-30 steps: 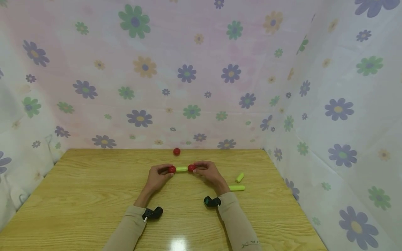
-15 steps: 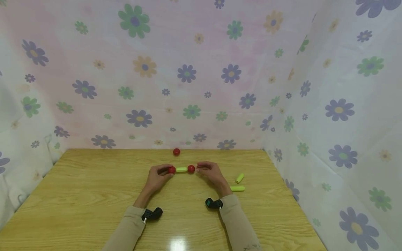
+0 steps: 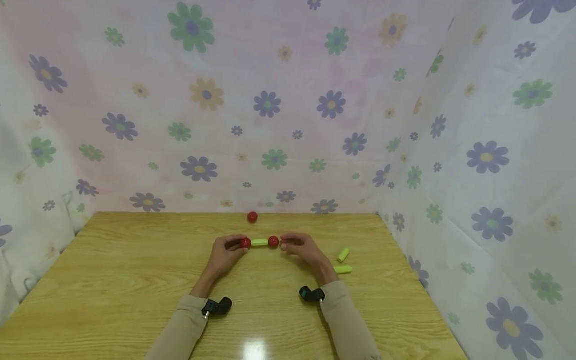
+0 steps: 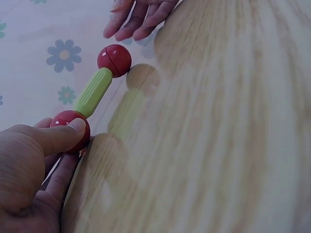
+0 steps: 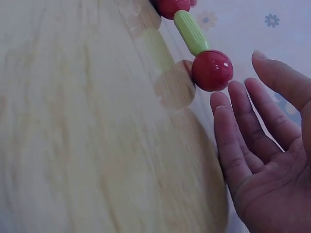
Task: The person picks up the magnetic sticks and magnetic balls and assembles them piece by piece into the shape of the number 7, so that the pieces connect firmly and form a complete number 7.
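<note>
A short yellow-green ribbed rod joins two red balls, one at each end, low over the table. My left hand pinches the left red ball between thumb and fingers. The right red ball shows a thin seam line in the left wrist view. Just right of that ball, my right hand holds nothing. Its fingers are spread and the thumb stands apart, with fingertips close to the ball in the right wrist view.
Another red ball sits near the table's back edge. Right of my right wrist lie a short yellow-green rod and a longer one, partly hidden by the wrist. Flowered cloth hangs behind and beside the wooden table.
My right hand has let go of the right red ball and drawn slightly to the right. The left hand keeps its pinch on the left ball, hardly moving.
</note>
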A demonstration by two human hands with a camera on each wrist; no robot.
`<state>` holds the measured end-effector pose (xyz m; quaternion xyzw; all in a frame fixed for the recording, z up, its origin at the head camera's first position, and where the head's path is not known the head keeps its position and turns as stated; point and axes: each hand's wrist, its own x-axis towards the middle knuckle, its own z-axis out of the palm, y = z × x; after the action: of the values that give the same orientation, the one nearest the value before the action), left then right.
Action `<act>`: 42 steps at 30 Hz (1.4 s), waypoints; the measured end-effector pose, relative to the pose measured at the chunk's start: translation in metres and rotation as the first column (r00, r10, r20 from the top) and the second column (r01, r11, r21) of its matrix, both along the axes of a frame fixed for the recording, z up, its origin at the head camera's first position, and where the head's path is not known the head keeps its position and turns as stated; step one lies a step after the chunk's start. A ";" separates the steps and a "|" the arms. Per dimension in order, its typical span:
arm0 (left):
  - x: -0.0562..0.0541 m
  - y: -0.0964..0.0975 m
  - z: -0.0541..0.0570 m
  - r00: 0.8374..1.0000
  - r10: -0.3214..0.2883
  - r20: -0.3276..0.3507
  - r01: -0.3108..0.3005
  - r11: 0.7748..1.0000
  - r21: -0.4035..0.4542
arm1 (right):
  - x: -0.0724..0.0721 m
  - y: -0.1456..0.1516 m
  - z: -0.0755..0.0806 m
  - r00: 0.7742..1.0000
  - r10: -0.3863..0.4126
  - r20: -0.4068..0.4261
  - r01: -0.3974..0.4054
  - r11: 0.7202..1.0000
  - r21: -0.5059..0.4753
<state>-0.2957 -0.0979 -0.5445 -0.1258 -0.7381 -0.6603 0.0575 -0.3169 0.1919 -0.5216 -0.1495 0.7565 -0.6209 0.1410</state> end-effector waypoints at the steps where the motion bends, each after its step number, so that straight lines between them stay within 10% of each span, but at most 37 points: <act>1: 0.000 -0.001 -0.001 1.000 -0.003 -0.001 0.003 1.000 0.004 | 0.001 0.002 0.001 1.000 0.019 0.003 -0.019 1.000 0.005; 23: 0.001 -0.004 -0.005 0.999 -0.021 -0.025 0.021 1.000 0.010 | 0.034 0.078 0.050 0.957 0.262 -0.126 -0.204 0.914 0.351; 42: -0.002 -0.005 -0.004 0.999 -0.031 -0.026 0.031 0.999 0.009 | 0.068 0.118 0.056 0.948 0.243 -0.204 -0.102 0.842 0.530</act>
<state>-0.2973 -0.1025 -0.5489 -0.1453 -0.7323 -0.6628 0.0572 -0.2490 0.3096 -0.4651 -0.2556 0.8893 -0.3563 0.1297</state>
